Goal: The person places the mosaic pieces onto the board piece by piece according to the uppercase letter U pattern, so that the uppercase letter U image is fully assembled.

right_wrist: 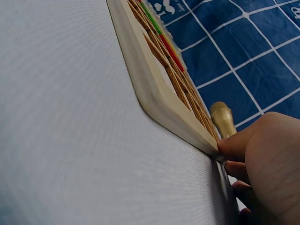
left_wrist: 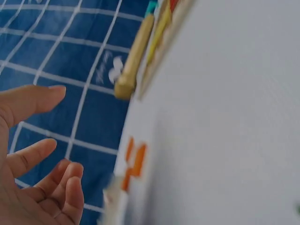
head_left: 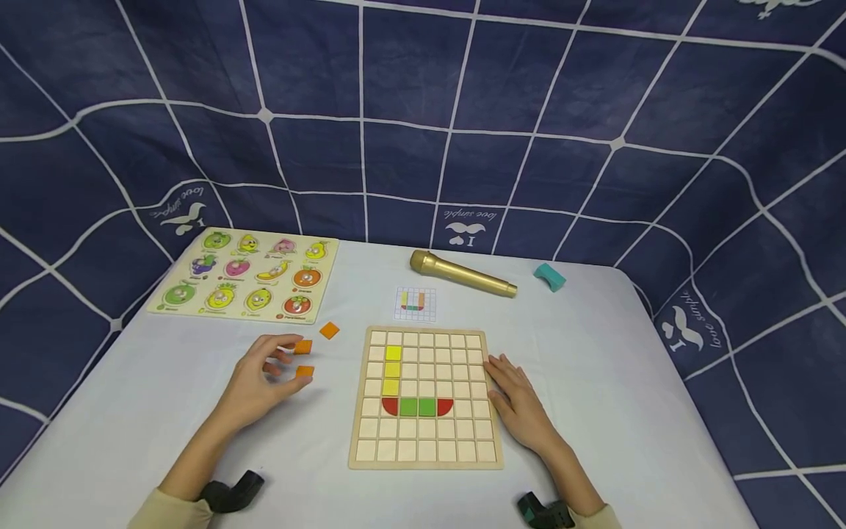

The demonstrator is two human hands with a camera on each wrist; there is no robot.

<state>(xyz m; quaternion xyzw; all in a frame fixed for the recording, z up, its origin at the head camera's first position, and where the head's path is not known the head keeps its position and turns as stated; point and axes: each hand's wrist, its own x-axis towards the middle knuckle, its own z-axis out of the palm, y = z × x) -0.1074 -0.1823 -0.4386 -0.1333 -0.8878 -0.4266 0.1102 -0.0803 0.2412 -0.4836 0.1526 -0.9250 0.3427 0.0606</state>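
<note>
My left hand (head_left: 251,386) hovers beside several orange square tiles (head_left: 329,330) on the white table, thumb and index finger spread apart. In the left wrist view, that hand (left_wrist: 35,168) holds nothing, and the orange tiles (left_wrist: 139,160) lie beyond it. A wooden grid board (head_left: 426,465) lies in front of me. It bears a column of yellow squares (head_left: 393,370), two green squares (head_left: 408,407) and a red quarter-round piece (head_left: 445,406) at each end of the green row. Along the board's right edge rests my right hand (head_left: 522,408), thumb against the rim (right_wrist: 178,119).
Behind the board lies a small printed pattern card (head_left: 415,314), then a gold microphone (head_left: 463,275). A teal arch block (head_left: 549,277) sits at the back right. At the back left is a fruit puzzle board (head_left: 247,279). Dark blue gridded cloth (head_left: 410,162) hangs behind the table.
</note>
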